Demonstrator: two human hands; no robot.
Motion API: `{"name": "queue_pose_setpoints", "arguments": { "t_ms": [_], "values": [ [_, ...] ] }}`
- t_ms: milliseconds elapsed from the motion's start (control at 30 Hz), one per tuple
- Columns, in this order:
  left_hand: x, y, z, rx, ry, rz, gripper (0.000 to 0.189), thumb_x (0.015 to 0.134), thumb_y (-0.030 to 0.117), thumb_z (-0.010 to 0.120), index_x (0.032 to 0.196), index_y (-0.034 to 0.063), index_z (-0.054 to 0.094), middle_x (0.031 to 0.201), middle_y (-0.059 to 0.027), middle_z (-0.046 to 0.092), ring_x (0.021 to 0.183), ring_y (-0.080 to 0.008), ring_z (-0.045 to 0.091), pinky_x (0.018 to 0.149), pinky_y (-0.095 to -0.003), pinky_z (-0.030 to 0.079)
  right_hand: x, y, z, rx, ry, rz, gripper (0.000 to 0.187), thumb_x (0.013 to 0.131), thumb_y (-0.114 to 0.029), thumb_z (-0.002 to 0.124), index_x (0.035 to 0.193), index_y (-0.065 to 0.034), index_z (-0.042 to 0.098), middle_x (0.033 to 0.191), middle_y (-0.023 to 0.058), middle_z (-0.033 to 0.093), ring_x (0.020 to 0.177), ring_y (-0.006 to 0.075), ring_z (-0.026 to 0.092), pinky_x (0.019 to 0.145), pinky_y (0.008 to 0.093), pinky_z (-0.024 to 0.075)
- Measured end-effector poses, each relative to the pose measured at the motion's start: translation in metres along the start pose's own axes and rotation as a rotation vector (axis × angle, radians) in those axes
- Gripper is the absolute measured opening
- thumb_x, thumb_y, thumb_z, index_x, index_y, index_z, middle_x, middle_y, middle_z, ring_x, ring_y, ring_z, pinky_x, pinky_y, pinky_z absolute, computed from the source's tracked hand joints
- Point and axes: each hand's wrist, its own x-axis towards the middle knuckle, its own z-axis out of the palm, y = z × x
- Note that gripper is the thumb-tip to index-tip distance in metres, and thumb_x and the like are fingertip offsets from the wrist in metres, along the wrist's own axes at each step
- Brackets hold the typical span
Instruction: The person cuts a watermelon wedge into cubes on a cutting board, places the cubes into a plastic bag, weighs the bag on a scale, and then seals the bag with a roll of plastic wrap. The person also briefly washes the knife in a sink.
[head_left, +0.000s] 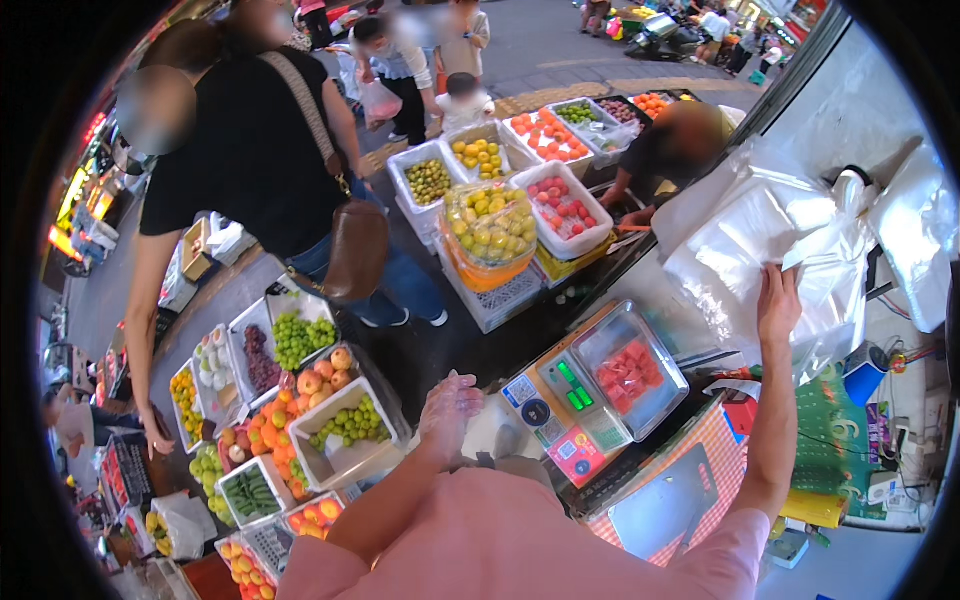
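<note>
My right hand (778, 304) reaches up to a hanging stack of clear plastic bags (720, 262), with the fingertips pinching the film of one bag. My left hand (450, 412) is held in front of my chest in a thin transparent plastic glove, fingers loosely bent and nothing visible in it. Between the two hands stands a digital scale (574, 397) with lit green digits and printed codes on its panel. On its metal pan rests a clear tray (637, 416) of cut watermelon (628, 375).
A cutting board (660, 506) with a knife lies on a checked cloth at my right. Fruit crates hold green grapes (352, 427), peaches (559, 202) and more. A person with a brown shoulder bag (356, 247) reaches over the left crates; another person bends behind the stall wall.
</note>
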Motion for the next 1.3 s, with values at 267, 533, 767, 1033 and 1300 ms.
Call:
{"name": "queue_pose_setpoints", "arguments": {
  "t_ms": [267, 533, 767, 1033, 1300],
  "values": [
    [0.051, 0.036, -0.034, 0.158, -0.089, -0.062, 0.044, 0.094, 0.043, 0.046, 0.097, 0.0017, 0.060, 0.074, -0.0080, 0.061, 0.063, -0.0155, 0.058, 0.062, -0.0279, 0.049, 0.012, -0.040, -0.034, 0.014, -0.202, -0.097, 0.010, 0.078, 0.000, 0.059, 0.088, -0.0033, 0.060, 0.078, 0.0118, 0.057, 0.075, 0.0291, 0.058, 0.062, 0.0384, 0.0476],
    [0.016, 0.085, 0.034, 0.182, -0.563, -0.291, 0.032, 0.095, 0.032, 0.049, 0.096, 0.0043, 0.064, 0.081, -0.0029, 0.061, 0.081, -0.0131, 0.056, 0.078, -0.0289, 0.046, -0.044, -0.258, -0.045, 0.636, -0.433, -0.500, 0.022, 0.069, -0.008, 0.063, 0.091, -0.0033, 0.062, 0.079, 0.0091, 0.061, 0.069, 0.0242, 0.062, 0.061, 0.0342, 0.0525],
    [0.039, 0.105, 0.082, -0.096, -0.320, -0.111, 0.005, 0.087, 0.011, 0.058, 0.089, 0.0069, 0.061, 0.080, -0.0019, 0.061, 0.071, -0.0115, 0.057, 0.067, -0.0237, 0.046, -0.035, -0.339, -0.052, 1.054, -0.532, -0.025, 0.013, 0.082, -0.013, 0.059, 0.091, -0.0041, 0.061, 0.080, 0.0127, 0.061, 0.068, 0.0305, 0.062, 0.057, 0.0397, 0.0501],
    [0.015, 0.143, 0.077, -0.229, -0.336, 0.090, 0.012, 0.083, 0.010, 0.059, 0.094, 0.0057, 0.059, 0.087, -0.0026, 0.060, 0.079, -0.0137, 0.057, 0.074, -0.0273, 0.048, -0.082, -0.347, 0.014, 1.324, -0.250, 0.771, 0.030, 0.092, -0.024, 0.054, 0.110, -0.0005, 0.057, 0.096, 0.0100, 0.063, 0.090, 0.0229, 0.060, 0.084, 0.0329, 0.0456],
    [0.000, 0.199, 0.044, -0.292, -0.228, 0.297, 0.010, 0.086, 0.015, 0.060, 0.092, 0.0088, 0.056, 0.087, -0.0019, 0.058, 0.081, -0.0152, 0.057, 0.074, -0.0292, 0.049, -0.072, -0.349, 0.088, 3.170, -0.489, 0.674, 0.056, 0.094, -0.047, 0.043, 0.123, 0.0012, 0.050, 0.126, 0.0162, 0.054, 0.115, 0.0284, 0.052, 0.101, 0.0431, 0.0373]
  ]
}}
